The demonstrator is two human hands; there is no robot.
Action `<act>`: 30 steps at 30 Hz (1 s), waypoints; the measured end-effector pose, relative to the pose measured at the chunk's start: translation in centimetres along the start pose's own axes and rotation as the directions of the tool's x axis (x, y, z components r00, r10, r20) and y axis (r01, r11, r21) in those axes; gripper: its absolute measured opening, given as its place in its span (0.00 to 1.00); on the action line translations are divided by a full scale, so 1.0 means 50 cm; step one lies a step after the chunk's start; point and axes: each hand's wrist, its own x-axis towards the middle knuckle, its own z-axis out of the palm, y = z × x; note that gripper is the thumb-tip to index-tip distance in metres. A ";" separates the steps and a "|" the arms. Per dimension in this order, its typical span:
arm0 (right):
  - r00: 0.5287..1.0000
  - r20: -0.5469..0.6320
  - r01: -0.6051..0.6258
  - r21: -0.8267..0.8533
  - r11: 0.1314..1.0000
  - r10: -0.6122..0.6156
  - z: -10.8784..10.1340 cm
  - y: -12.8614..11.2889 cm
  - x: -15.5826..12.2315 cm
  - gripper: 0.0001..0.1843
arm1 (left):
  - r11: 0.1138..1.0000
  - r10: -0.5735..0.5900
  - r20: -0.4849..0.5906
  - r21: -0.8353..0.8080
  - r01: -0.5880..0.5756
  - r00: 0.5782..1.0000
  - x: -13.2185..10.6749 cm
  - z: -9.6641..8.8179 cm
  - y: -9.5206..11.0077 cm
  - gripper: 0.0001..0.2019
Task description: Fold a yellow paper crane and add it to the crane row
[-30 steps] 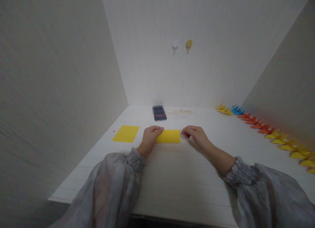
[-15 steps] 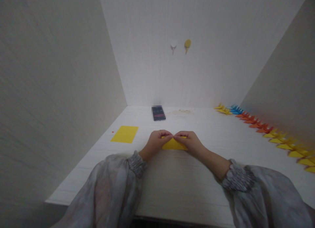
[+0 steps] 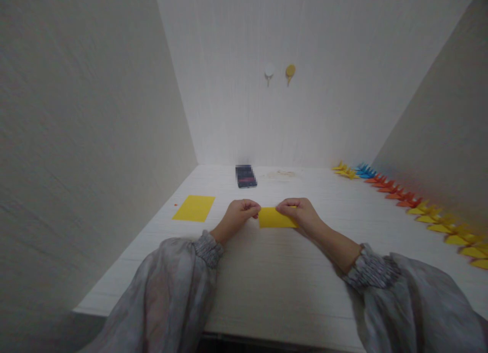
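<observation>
A folded yellow paper (image 3: 275,218) lies on the white table (image 3: 267,271) in front of me. My right hand (image 3: 299,213) rests on its right part, fingers curled and pinching the top edge. My left hand (image 3: 239,215) is curled in a loose fist at the paper's left edge, fingertips touching it. Both arms wear loose grey sleeves.
A flat yellow paper sheet (image 3: 194,208) lies to the left. A dark phone (image 3: 246,176) sits at the back. A row of folded paper pieces (image 3: 412,200) in yellow, blue and orange runs along the right wall. Two hooks (image 3: 280,72) hang on the back wall.
One second ago the paper lay as a wider rectangle with my hands at its ends. They met over it and folded it; now it is narrower and my hands have drawn slightly apart.
</observation>
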 end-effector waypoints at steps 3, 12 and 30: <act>0.999 -0.034 0.010 -0.009 1.000 -0.011 -0.005 0.002 0.003 0.07 | 0.994 -0.020 -0.057 -0.111 0.014 0.998 0.009 -0.006 -0.013 0.09; 0.996 0.084 0.006 -0.071 0.997 0.000 0.019 0.000 -0.006 0.10 | 0.997 0.033 0.094 -0.068 -0.027 0.995 0.000 0.015 -0.006 0.12; 0.995 0.053 0.069 0.209 0.976 -0.081 0.003 0.001 0.008 0.15 | 0.939 -0.082 -0.155 -0.344 0.024 0.985 0.004 0.010 -0.008 0.13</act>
